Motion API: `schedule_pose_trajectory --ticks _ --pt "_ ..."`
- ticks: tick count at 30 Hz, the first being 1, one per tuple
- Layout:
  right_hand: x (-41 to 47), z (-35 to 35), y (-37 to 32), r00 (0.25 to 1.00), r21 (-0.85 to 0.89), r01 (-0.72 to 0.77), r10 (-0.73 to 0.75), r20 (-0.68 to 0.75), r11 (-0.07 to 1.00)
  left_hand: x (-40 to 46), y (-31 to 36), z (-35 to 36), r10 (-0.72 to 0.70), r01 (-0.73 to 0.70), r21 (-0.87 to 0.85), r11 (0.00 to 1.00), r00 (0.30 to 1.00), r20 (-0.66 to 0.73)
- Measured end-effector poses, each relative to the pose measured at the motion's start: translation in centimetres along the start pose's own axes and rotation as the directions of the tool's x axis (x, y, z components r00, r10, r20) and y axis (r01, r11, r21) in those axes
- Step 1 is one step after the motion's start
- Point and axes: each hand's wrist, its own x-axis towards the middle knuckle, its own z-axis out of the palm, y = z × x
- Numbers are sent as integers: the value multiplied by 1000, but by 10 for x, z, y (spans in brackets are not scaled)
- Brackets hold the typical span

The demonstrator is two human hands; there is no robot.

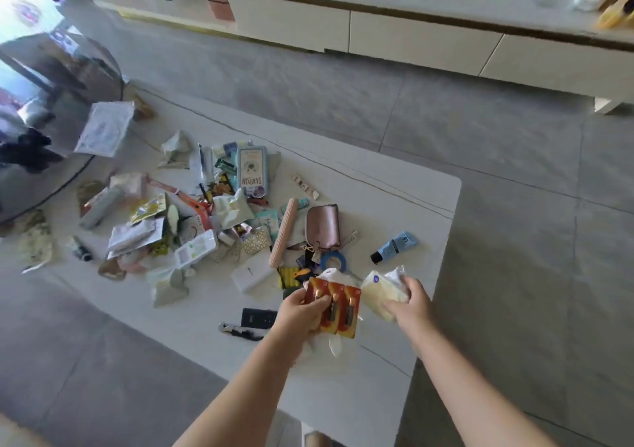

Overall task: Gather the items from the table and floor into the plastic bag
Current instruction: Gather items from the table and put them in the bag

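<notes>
While my left hand grips one orange battery card holding three batteries, my right hand clasps one pale packet. Both hover near the table's right edge, beside one blue tube.

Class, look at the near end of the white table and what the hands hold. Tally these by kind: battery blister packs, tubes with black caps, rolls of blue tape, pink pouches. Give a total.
Battery blister packs: 1, in the left hand, at
Tubes with black caps: 1
Rolls of blue tape: 1
Pink pouches: 1
Total: 4
</notes>
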Motion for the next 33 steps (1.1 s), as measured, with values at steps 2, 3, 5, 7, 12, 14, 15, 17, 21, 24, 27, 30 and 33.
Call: schedule_pose_trajectory --ticks 2,3,5,7,12,14,15,17,21,24,27,30,33 --pt "-28 1 -19 998 -24 44 -43 55 999 -34 3 -22 -2 0 -80 997 1000 -22" --pt "-43 3 -29 994 -48 76 -72 81 996 -50 4 -34 2 -6 -124 992 999 -35" --pt "-71 8 -49 984 -87 132 -120 134 987 -82 4 -56 20 -35 -195 980 997 -76" --pt "-97 19 -66 970 -98 174 -153 191 980 -110 3 -76 28 -60 -259 964 992 -127" --pt "-158 58 -107 922 -57 279 -250 295 959 -168 4 -125 76 -168 -439 883 973 -219" --pt "-181 76 -122 893 -64 328 -287 346 943 -191 5 -145 96 -211 -487 847 963 -251" --pt "-192 86 -130 879 -64 346 -299 372 936 -202 5 -156 102 -231 -513 826 958 -268" --pt "-217 105 -144 852 -55 366 -311 420 929 -224 3 -180 107 -267 -565 781 948 -299" --pt "-267 148 -165 807 -41 383 -313 502 923 -266 -8 -233 144 -352 -634 689 923 -356" --pt "-305 189 -178 778 -1 350 -290 557 937 -296 -19 -276 170 -428 -658 620 891 -420" --pt "-347 233 -187 742 32 327 -278 610 944 -322 -33 -325 158 -473 -662 582 864 -479" --pt "-387 277 -196 689 45 351 -291 664 935 -342 -46 -374 163 -526 -660 536 832 -530" --pt "-425 324 -202 638 33 393 -298 710 919 -363 -60 -419 168 -580 -668 466 799 -577"
